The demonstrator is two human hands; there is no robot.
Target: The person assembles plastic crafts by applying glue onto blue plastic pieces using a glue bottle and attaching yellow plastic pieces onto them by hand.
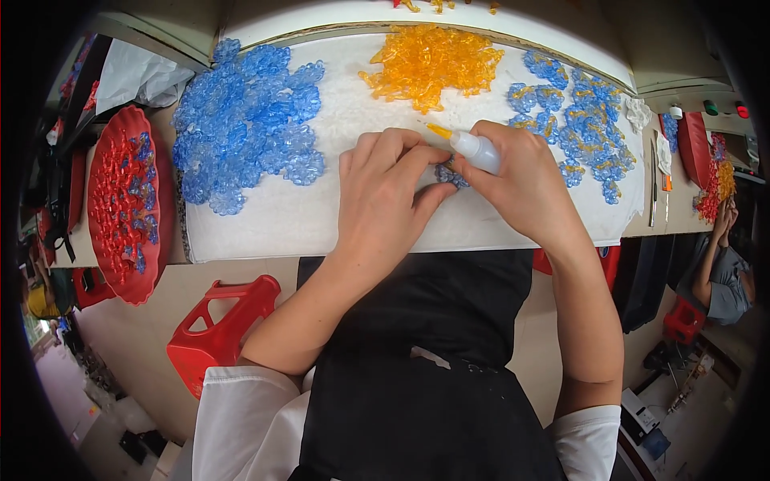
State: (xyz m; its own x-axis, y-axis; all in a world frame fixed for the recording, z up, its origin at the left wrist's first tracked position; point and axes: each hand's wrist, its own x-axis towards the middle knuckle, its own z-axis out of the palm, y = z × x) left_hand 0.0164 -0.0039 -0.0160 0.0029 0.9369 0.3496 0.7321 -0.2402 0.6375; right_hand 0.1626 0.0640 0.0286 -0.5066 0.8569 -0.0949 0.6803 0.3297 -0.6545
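Note:
My right hand is closed round a small white squeeze bottle. Its yellow nozzle, ending in a thin tip, points up and to the left over the fingers of my left hand. Between the two hands sits a small blue clear plastic piece, mostly hidden; my left fingers are curled closed on it, and my right fingertips come close to it. A pile of blue clear pieces lies to the left, with orange clear pieces beyond my hands. Blue pieces with orange parts on them are spread at the right.
All this lies on a white cloth. A red scalloped tray of red and blue pieces stands left. Thin tools lie past the cloth's right edge. A red stool is below the table; another person sits far right.

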